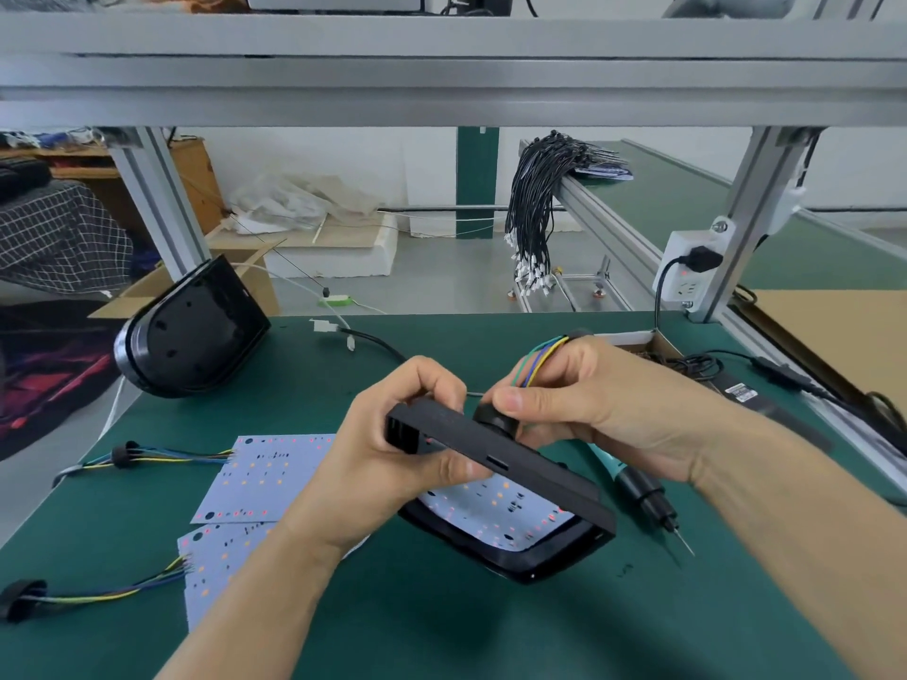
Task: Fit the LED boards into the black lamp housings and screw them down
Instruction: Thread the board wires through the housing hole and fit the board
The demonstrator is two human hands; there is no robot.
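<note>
Head view, item one: black lamp housing (pixel 535 463), held tilted above the green bench mat (pixel 441 620) at near centre, with a white LED board (pixel 491 503) already lying inside its open face. The housing looks to be rigid moulded plastic, light enough for one hand, its matt walls giving fair purchase; the thick top edge is the sound place to hold it. The board looks thin, stiff and easily scratched, so best taken by its edges, clear of the LEDs.

Left hand (pixel 407 434): fingers curled over the housing's top edge, thumb under, grasping it. Right hand (pixel 579 404): pinching the black rubber grommet (pixel 495 417) at the housing's back wall, the coloured wire bundle (pixel 535 360) looping over its fingers. The wires are soft and could snag or pull at their solder joints.

Around it: spare LED boards (pixel 265 478) with their own leads lie left, just beside the housing. An electric screwdriver (pixel 648 498) lies right, under the right wrist. A second housing (pixel 191 331) stands at far left. A carton (pixel 638 339) sits far right, its contents unclear. The trailing leads are the likeliest obstruction.
</note>
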